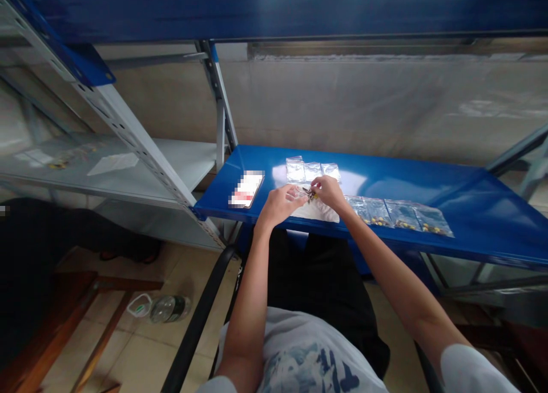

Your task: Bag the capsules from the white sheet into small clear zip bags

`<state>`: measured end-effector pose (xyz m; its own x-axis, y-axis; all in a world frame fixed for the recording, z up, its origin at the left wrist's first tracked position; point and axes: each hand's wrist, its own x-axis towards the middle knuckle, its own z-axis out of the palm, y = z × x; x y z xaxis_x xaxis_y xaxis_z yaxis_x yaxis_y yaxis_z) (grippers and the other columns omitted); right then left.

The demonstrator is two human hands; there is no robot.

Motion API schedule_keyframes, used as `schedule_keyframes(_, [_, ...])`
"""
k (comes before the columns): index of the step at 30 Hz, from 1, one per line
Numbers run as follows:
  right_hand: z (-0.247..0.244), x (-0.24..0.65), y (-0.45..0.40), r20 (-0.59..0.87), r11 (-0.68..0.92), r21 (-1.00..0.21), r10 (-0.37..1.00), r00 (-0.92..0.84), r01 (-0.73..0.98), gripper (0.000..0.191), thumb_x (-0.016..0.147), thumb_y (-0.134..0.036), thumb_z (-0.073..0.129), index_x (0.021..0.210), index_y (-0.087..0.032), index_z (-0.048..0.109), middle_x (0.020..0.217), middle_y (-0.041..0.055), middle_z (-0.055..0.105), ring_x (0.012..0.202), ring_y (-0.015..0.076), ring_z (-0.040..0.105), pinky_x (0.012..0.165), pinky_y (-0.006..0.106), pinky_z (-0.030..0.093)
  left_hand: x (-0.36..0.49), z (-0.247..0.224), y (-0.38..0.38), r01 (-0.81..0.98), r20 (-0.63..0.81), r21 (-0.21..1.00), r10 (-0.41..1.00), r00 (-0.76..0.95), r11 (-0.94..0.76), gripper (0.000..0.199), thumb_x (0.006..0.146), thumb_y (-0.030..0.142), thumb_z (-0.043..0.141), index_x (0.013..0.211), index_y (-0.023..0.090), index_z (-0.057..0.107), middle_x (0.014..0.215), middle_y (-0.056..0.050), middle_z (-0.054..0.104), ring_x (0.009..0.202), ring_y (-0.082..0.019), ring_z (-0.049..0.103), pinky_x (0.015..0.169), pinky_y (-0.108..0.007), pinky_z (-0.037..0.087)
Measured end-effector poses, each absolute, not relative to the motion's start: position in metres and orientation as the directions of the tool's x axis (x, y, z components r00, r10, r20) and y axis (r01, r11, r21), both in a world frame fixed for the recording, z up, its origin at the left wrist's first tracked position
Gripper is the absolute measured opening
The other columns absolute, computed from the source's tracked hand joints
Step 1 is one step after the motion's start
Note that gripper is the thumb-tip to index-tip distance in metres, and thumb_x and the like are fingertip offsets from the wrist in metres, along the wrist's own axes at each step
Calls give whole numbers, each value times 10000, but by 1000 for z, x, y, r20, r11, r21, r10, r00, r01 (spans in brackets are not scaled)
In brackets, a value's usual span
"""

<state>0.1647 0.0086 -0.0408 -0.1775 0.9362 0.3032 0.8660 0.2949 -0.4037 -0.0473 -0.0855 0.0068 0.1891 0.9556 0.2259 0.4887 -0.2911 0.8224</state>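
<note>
My left hand [279, 205] and my right hand [327, 191] meet above a blue metal shelf top [471, 210]. Between them is a small clump of dark and yellow parts [310, 195], pinched by my right fingers. My left fingers grip a small clear plastic bag [298, 194] at the clump. A white bag [317, 213] lies under my hands. Several clear bags [312, 171] lie in a row behind them. To the right, several clear bags holding yellow parts [398, 214] lie in a line. A pixelated white card or phone [247, 189] lies to the left.
A grey metal shelving upright [141, 142] stands left of the blue shelf, beside a lower grey shelf [128, 165]. A black chair arm [197, 319] runs past my left arm. A plastic bottle [169, 308] lies on the tiled floor.
</note>
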Motion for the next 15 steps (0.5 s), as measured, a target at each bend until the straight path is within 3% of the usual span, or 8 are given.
schedule_keyframes(6, [-27, 167, 2, 298, 254, -604, 951, -81, 755, 96, 783, -209, 677, 814, -165, 756, 809, 69, 744, 782, 201, 652, 761, 313, 473, -48, 8, -86, 503, 222, 817, 959, 176, -281, 460, 870, 507, 761, 1177, 168, 713, 1058, -92, 783, 909, -222, 745, 800, -299, 565])
schedule_keyframes(11, [6, 171, -30, 180, 201, -916, 979, -92, 348, 242, 768, -366, 760, 871, -149, 736, 756, 61, 729, 653, 163, 608, 606, 288, 446, -46, 13, -89, 445, 210, 849, 955, 212, -285, 444, 878, 507, 759, 1167, 173, 716, 1116, -100, 779, 931, -222, 751, 793, -294, 574])
schedule_keyframes(15, [29, 168, -59, 200, 258, -934, 950, -240, 245, 271, 755, -396, 809, 861, -159, 731, 738, 44, 707, 663, 155, 600, 604, 286, 448, -45, 16, -91, 365, 207, 882, 942, 264, -296, 459, 883, 506, 762, 1194, 172, 713, 1124, -102, 781, 944, -225, 759, 771, -281, 579])
